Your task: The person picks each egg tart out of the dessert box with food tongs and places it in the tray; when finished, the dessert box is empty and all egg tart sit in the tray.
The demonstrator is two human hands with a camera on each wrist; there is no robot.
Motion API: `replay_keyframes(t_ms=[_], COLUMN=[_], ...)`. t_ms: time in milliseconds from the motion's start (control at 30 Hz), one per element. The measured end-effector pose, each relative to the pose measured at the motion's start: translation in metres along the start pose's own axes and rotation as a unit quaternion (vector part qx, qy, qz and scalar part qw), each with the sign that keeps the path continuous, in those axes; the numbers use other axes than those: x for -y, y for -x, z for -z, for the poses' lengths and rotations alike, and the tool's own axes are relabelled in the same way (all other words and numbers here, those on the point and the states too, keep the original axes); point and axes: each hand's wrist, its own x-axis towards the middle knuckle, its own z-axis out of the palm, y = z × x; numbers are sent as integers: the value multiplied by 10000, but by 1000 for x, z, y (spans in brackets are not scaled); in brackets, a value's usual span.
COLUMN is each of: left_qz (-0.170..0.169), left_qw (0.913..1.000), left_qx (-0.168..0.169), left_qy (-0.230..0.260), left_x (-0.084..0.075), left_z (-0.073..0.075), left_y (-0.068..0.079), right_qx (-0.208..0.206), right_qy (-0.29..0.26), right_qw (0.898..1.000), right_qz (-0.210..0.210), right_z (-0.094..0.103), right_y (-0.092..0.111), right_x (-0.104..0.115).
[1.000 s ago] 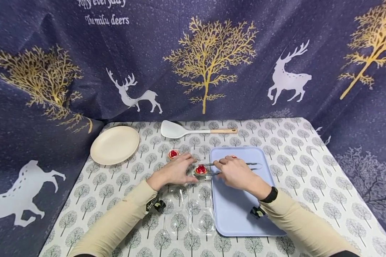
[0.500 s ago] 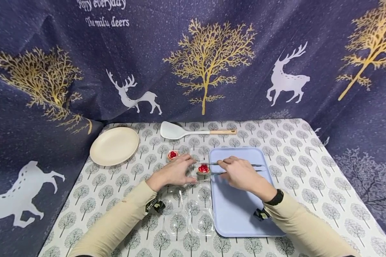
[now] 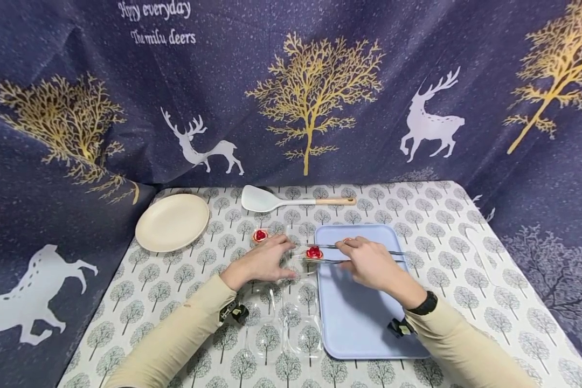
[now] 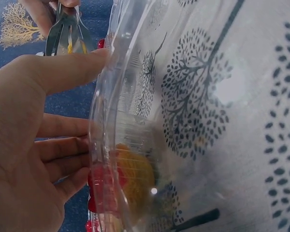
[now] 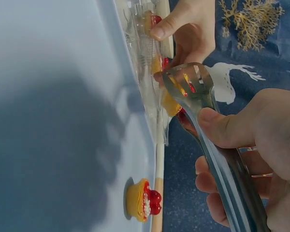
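Observation:
My right hand grips metal tongs, their slotted tips pinching a small tart with a red fruit topping. The tart hangs between the clear plastic box and the left edge of the blue tray. My left hand rests at the box with thumb and fingers spread, touching its rim in the left wrist view. Another tart sits at the far left of the box. On the blue tray stands a further tart, mostly hidden behind my right hand in the head view.
A cream plate lies at the back left of the table. Behind the box and tray, a white spatula with a wooden handle lies crosswise. A dark blue cloth printed with deer and trees hangs along the back.
My right hand has shifted right over the blue tray, carrying the tongs and the pinched tart away from my left hand. The left hand stays nearly where it was.

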Motion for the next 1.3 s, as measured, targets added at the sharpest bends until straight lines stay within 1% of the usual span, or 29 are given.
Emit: replay_keyframes(t_ms=[267, 500, 733, 1033, 1300], left_qz=[15, -36, -63, -127, -136], left_qw=[10000, 9999, 9999, 9998, 9997], left_qx=[14, -5, 19, 46, 73], left_qy=[-60, -109, -81, -143, -171], left_x=[-1, -3, -3, -4, -6], left_z=[0, 1, 0, 1, 5], left_y=[1, 1, 1, 1, -1], right_qx=[-21, -37, -22, -118, -79], right_qy=[-62, -43, -102, -86, -88], right_qw=[9998, 9993, 9978, 9971, 9965], right_qz=[-180, -375, -662, -741, -827], right_z=[1, 3, 7, 9, 8], right_y=[8, 18, 27, 38, 49], right_x=[-8, -16, -22, -29, -36])
